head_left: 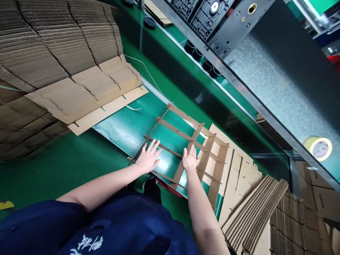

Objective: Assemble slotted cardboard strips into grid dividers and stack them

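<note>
Head view. The left hand [148, 157] lies flat and open, fingers spread, pressing on the strips of the grid [186, 148]; it grips nothing. The right hand [190, 158] is also open, palm against an upright cross strip just beside the left hand. The hands are near each other but apart.

The grid lies directly under and beyond both hands on the green table [124, 124]. It is a lattice of brown corrugated strips slotted together at right angles. The cells under the left hand are thin, slack and skewed; those beyond the right hand stand squarer and upright.

To do this step well, judged from the frame: hold the long strips down with the flat palm, push the cross strip evenly along its length, and avoid bending the board at the slots.

Beyond the left hand sits a stack [79, 92] of slotted strips. Past the right hand lie flat sheets [239, 170] and bundled strips [255, 212].
</note>
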### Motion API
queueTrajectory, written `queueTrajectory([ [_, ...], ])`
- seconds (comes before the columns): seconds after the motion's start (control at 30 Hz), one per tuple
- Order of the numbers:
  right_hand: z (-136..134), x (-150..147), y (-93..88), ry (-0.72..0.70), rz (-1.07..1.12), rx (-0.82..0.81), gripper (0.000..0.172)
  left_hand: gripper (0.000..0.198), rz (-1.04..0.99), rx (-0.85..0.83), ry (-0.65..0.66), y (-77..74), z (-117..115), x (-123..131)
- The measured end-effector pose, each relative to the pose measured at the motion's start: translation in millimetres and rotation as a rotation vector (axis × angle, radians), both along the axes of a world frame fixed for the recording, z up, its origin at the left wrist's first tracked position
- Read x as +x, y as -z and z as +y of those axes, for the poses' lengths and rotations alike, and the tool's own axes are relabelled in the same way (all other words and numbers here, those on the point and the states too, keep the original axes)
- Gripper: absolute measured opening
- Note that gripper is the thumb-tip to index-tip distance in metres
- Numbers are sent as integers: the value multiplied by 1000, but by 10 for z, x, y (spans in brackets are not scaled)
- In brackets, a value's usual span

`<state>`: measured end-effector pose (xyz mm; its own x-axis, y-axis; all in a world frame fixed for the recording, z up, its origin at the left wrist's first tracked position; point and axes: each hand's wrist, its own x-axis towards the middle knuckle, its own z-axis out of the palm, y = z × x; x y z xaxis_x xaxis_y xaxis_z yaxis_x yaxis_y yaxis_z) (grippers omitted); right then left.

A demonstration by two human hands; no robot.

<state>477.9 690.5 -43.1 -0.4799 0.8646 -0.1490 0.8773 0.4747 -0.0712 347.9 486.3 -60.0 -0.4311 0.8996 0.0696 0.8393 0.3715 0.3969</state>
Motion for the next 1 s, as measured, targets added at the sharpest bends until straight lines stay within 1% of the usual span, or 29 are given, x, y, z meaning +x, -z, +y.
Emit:
queueTrajectory([
  [0.03,32,-9,-33,3,0,6,70,50,-14,25,1,-3,-8,-5],
  [0.1,135,-61,-132,-20,48,77,70,48,-45,89,10,-16,-26,-21],
  [0.17,297,-172,-244,-67,131,189,70,46,-66,163,27,-39,-51,-51],
  [0.23,496,-321,-315,-101,186,275,70,44,-65,231,32,-67,-97,-103],
  [0.27,595,-395,-324,-99,182,270,70,43,-55,257,18,-78,-134,-142],
  [0.3,687,-460,-313,-90,156,229,70,43,-41,275,-11,-83,-181,-191],
  [0.37,834,-547,-249,-78,72,91,71,42,-2,288,-111,-73,-308,-339],
  [0.43,922,-569,-179,-81,19,-14,71,42,42,268,-242,-36,-463,-565],
  [0.5,950,-545,-160,-89,31,-34,70,44,85,217,-376,14,-611,-865],
  [0.6,878,-468,-240,-60,138,19,67,51,155,102,-575,89,-780,-1373],
  [0.67,754,-403,-300,-44,263,111,65,59,189,5,-692,136,-863,-1695],
  [0.73,584,-316,-312,-83,392,190,65,63,168,-104,-770,187,-928,-1966],
  [0.8,387,-202,-272,-154,490,228,65,60,128,-175,-787,237,-968,-2154],
  [0.87,184,-76,-207,-189,557,229,64,55,117,-192,-749,278,-975,-2250],
  [0.93,-5,32,-152,-172,591,199,60,52,113,-198,-722,298,-957,-2286],
  [1.0,-168,96,-128,-145,607,152,56,53,89,-209,-733,291,-930,-2311],
])
